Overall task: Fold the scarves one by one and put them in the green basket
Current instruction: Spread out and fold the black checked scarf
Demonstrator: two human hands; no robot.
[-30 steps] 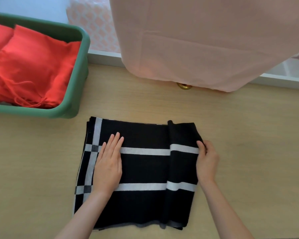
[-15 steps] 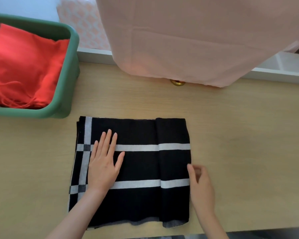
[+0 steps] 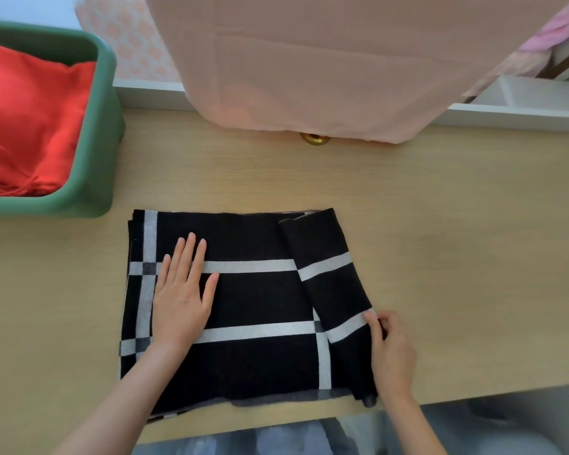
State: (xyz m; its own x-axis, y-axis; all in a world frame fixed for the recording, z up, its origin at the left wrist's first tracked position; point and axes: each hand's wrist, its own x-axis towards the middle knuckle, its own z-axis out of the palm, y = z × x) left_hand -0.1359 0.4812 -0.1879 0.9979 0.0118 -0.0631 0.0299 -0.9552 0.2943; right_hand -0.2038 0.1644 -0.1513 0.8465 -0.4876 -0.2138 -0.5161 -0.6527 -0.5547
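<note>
Black scarf [image 3: 253, 300] is laid folded on the table [image 3: 473, 257], near edge at the table's front edge. It is pressed flat by the left hand [image 3: 181, 297], fingers straight. Its right edge is pinched by the right hand [image 3: 391, 353]. Green basket [image 3: 96, 152] is set apart, far left; wide tabletop is seen rightward.

Green basket [image 3: 103, 133] cropped left, brass object [image 3: 315, 138] half-hidden

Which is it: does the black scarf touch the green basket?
Apart. The head view shows a strip of table between the black scarf and the green basket.
</note>
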